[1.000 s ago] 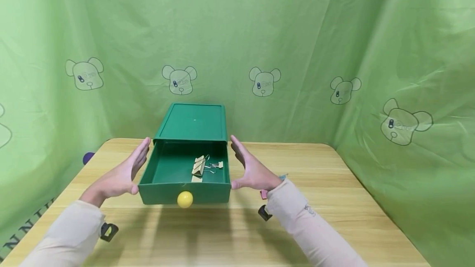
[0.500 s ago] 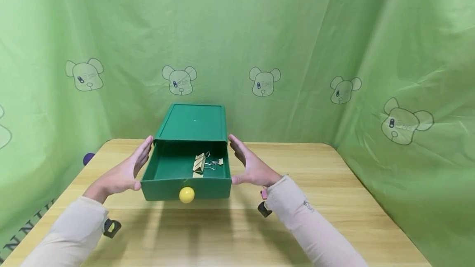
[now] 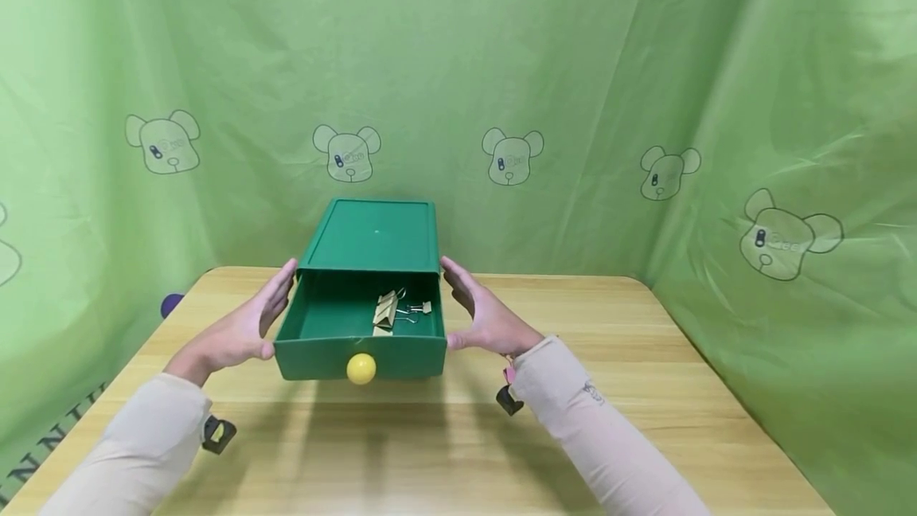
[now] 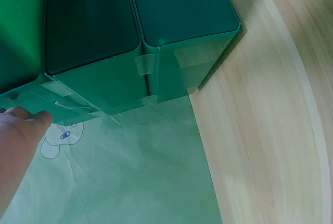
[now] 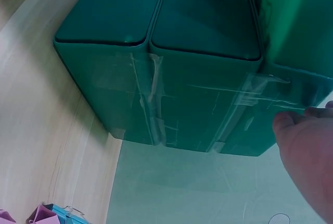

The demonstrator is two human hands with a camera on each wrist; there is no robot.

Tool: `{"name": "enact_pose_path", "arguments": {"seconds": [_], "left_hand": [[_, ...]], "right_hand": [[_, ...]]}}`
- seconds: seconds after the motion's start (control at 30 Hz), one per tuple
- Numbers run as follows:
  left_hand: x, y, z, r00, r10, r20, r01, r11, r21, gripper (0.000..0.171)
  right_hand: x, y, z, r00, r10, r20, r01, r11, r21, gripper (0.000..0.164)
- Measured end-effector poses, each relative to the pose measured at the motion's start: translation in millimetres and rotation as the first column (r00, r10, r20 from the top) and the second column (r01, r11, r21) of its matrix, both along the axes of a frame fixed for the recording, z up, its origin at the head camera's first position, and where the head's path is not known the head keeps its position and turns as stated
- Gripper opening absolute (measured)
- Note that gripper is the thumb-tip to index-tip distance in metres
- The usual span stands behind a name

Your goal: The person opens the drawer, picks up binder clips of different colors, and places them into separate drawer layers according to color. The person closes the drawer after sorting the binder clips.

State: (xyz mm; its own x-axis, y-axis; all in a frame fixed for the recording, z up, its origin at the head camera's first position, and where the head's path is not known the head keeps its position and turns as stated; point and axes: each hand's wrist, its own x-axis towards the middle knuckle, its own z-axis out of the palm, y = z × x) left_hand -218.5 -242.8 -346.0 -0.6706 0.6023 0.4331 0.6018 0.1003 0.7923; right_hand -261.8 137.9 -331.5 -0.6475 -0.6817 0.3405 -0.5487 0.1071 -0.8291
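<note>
Green sheeting (image 3: 430, 46), printed with outlined bear faces, is hanging behind and beside a pale wooden desk (image 3: 645, 396). Toward the desk's far side, a green cabinet (image 3: 376, 233) of 3 stacked tiers is standing. Its top drawer (image 3: 411, 358) is sticking out toward you, a round yellow knob (image 3: 361, 369) protruding from its front. Inside, right of center, a large gold binder clip (image 3: 384, 310) and a small gold clip (image 3: 427, 307) are lying near each other. Your left hand (image 3: 232, 333) and right hand (image 3: 494, 325) are flanking that drawer, fingers straight, thumbs spread apart near its 2 front corners; whether both are touching it, you cannot tell. Below, 2 more drawers (image 4: 96, 26) are sitting flush. Pink clips (image 5: 44, 215) and a blue clip (image 5: 66, 215) are lying on the desk, right of the cabinet.
</note>
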Motion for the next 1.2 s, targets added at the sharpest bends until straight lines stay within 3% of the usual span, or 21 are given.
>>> {"name": "enact_pose_path", "arguments": {"seconds": [0.63,0.93,1.2], "left_hand": [[-3.1,-2.6,2.7,1.000,0.014,0.017,-0.013,0.999,-0.037,0.118],[-1.9,-5.0,6.1,0.997,0.052,0.057,-0.048,0.996,-0.076,0.113],[-2.1,-5.7,7.0,0.995,0.047,0.086,-0.042,0.997,-0.066,0.111]], "right_hand": [[-5.4,-0.6,-1.4,0.999,0.033,0.027,-0.032,0.999,-0.020,0.131],[-4.7,0.3,-0.6,0.999,0.016,0.040,-0.015,1.000,-0.016,0.129],[-5.6,1.2,-0.3,0.999,0.022,0.046,-0.021,1.000,-0.019,0.124]]}}
